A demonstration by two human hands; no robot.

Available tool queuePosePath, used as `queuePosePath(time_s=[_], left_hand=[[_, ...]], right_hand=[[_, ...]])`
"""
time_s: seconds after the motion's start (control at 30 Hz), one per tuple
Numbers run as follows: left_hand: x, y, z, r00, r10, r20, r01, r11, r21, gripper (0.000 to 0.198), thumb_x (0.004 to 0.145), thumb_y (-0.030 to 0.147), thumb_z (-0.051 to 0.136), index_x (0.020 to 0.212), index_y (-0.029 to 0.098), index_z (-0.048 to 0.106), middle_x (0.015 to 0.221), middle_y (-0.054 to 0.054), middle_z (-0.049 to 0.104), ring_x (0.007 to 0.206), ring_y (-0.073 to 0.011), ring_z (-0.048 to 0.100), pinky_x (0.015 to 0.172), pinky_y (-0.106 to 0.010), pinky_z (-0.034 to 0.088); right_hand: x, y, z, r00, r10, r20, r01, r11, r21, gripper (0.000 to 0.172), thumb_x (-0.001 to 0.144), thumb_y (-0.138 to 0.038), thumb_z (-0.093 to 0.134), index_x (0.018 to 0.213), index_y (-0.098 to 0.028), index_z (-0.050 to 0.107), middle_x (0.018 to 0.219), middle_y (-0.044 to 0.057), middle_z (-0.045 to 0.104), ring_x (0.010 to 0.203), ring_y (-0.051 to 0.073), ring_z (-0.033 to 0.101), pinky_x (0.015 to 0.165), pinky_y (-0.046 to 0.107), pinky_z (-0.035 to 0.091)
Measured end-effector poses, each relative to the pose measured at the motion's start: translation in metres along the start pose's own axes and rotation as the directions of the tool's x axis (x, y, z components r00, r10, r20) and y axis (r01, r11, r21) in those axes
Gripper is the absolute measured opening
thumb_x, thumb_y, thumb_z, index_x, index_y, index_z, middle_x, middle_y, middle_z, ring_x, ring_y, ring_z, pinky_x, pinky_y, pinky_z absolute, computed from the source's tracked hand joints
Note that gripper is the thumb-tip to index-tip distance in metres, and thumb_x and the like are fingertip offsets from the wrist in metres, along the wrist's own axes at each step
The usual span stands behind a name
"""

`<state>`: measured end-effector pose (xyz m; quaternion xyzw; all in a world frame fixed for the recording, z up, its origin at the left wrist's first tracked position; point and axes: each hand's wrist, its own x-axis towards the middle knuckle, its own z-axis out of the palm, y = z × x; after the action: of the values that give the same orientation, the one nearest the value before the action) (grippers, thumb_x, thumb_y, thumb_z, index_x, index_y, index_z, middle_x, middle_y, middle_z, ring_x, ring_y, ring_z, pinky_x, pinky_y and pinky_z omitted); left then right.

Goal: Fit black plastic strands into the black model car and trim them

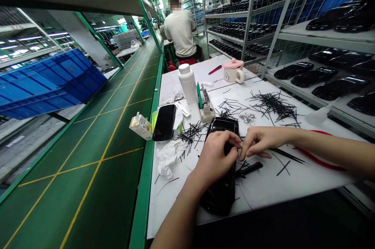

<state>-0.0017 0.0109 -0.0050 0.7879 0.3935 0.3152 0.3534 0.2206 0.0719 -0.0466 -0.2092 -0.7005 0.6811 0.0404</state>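
Fingers: The left fingers (225,141) are curled over a glossy black car-shaped shell (222,163), which appears to be held down against the table. The right fingers (249,143) are pressed together at the tips, close against the left fingertips; whether a thin strip is pinched between them cannot be told.

Things: The left hand (213,159) is on the shell, and the right hand (260,141) is reached in from the side. Loose black plastic strips (274,104) are scattered across the white table (263,188), with a black marker (249,169) lying just beside the shell.

Risk: The shell could be scratched if it is dragged across the strips, and a strip could be lost among the others if the pinch slips.

Containers: A white plastic bottle (187,83) stands closed; a pink-lidded mug (234,71) is closed too, its contents hidden. A white holder (206,108) carries a green pen and tweezers.

Rest: Similar black shells (340,87) are lined up on wire shelving, and a seated co-worker (180,32) is beyond the table, beside a green conveyor belt (125,124).
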Motion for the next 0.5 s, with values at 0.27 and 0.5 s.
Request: queuePosePath(time_s=[0.27,0.5], left_hand=[[0.0,0.004,-0.002,0.997,0.017,0.079,-0.015,0.999,-0.029,0.021,0.076,0.003,0.062,0.088,0.019,0.063,0.091,0.004,0.069,0.088,-0.012,0.06,0.094,-0.027,0.039],[0.0,0.002,-0.001,0.996,0.04,0.086,-0.037,0.999,-0.036,0.012,0.082,0.011,0.066,0.09,0.02,0.063,0.091,0.004,0.068,0.09,-0.0122,0.06,0.093,-0.027,0.038]], right_hand=[[-0.014,0.003,0.003,0.99,0.029,-0.141,0.004,0.974,0.226,0.026,0.086,-0.034,0.07,0.099,-0.013,0.078,0.036,-0.007,0.042,0.029,0.004,0.033,0.032,0.016,0.017],[-0.02,-0.003,0.017,0.967,0.124,-0.222,-0.019,0.905,0.424,0.02,0.082,-0.032,0.074,0.092,-0.015,0.08,0.033,-0.009,0.035,0.028,0.001,0.023,0.035,0.016,0.011]])
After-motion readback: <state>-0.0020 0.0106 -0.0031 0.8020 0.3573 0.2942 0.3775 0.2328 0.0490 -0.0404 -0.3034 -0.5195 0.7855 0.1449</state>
